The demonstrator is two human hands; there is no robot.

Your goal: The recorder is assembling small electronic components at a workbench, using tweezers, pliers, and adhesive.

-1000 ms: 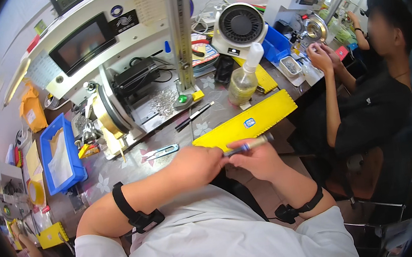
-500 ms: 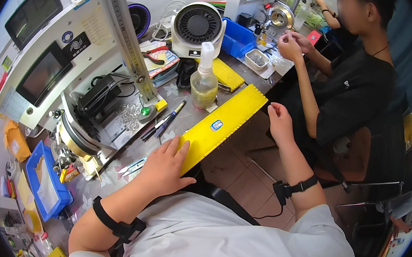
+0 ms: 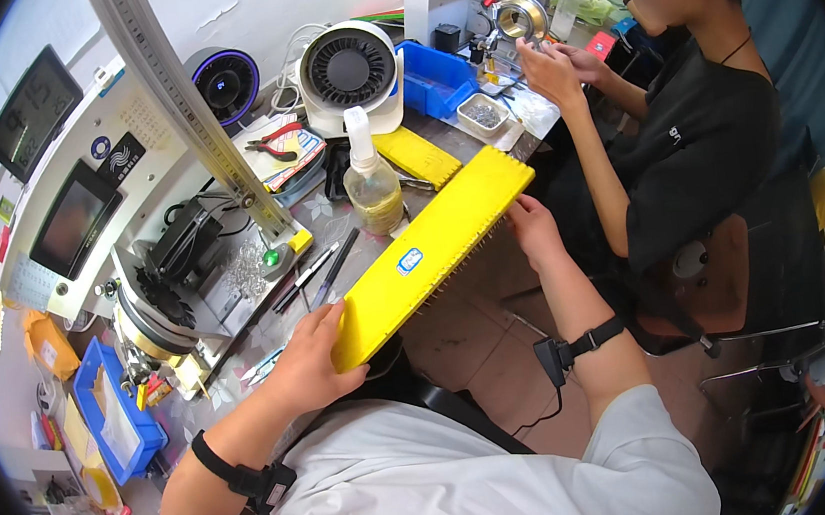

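A long yellow plastic board (image 3: 431, 245) with toothed edges and a small blue-and-white sticker lies slantwise in front of me, tilted at the table's edge. Thin pin-like pieces stick out beneath its near side. My left hand (image 3: 311, 361) grips the near left end, fingers partly hidden under or behind it. At the far right end, my right hand (image 3: 537, 232) is closed on the near edge, its fingertips partly under the board. Just beyond the board stands a spray-type bottle (image 3: 373, 186) with a white top. Pens (image 3: 333, 266) lie to its left.
A machine with a dark screen (image 3: 75, 218) and upright metal column (image 3: 191, 110) stands left. A white fan (image 3: 349, 73), blue bin (image 3: 436, 76), red-handled pliers (image 3: 275, 143) and another yellow board (image 3: 417, 156) sit behind. A blue tray (image 3: 112, 410) is far left; a co-worker (image 3: 692, 138) sits right.
My right hand has come in from beside the board to hold its far right edge. My left hand has shifted from lying on top to gripping the near end. The view has turned somewhat.
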